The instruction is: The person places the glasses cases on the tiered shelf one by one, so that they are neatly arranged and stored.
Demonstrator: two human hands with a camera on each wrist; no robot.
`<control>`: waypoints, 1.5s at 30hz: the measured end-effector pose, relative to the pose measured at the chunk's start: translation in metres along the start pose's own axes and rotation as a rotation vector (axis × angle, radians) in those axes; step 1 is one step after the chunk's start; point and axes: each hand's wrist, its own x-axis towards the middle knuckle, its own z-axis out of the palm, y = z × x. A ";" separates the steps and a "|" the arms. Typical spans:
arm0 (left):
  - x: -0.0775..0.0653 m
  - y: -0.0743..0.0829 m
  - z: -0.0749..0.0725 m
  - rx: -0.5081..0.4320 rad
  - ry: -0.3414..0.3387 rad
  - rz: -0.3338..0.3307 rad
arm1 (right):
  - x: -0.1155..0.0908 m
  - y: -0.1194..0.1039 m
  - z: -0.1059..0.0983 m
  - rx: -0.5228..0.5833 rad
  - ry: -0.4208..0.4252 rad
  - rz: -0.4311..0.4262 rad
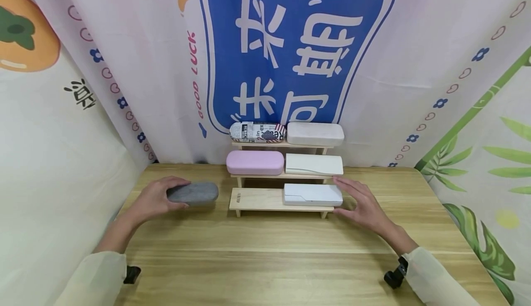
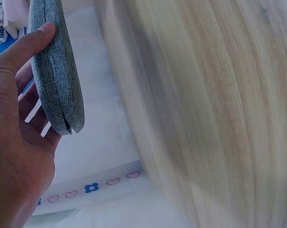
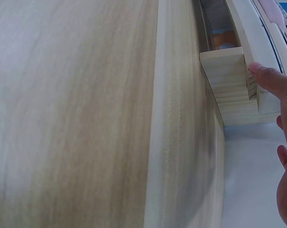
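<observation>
My left hand [image 1: 156,198] grips a grey fabric-look glasses case [image 1: 194,193] by its left end, to the left of the stepped wooden stand [image 1: 259,200]. In the left wrist view the thumb lies along the case's seam, the fingers behind it; the case is held over the table. At the stand's right end is my right hand [image 1: 365,205], fingers extended, thumb tip at the bottom step's front corner. Beside it, a white glasses case [image 1: 313,195] lies on the right of the bottom step; the left part of that step is bare wood.
The middle step carries a pink case [image 1: 255,162] and a white flap case [image 1: 314,164]. On the top step are a newsprint-patterned case [image 1: 258,132] and an off-white case [image 1: 315,133]. A printed curtain [image 1: 166,89] hangs behind the wooden table [image 1: 257,260].
</observation>
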 end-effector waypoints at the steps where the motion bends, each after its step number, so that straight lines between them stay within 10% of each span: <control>1: 0.001 0.002 0.000 0.000 0.001 0.006 | 0.000 0.000 0.000 -0.001 0.001 -0.002; 45: 0.037 0.072 0.046 -0.036 0.028 0.168 | 0.001 0.001 0.000 0.001 0.012 -0.023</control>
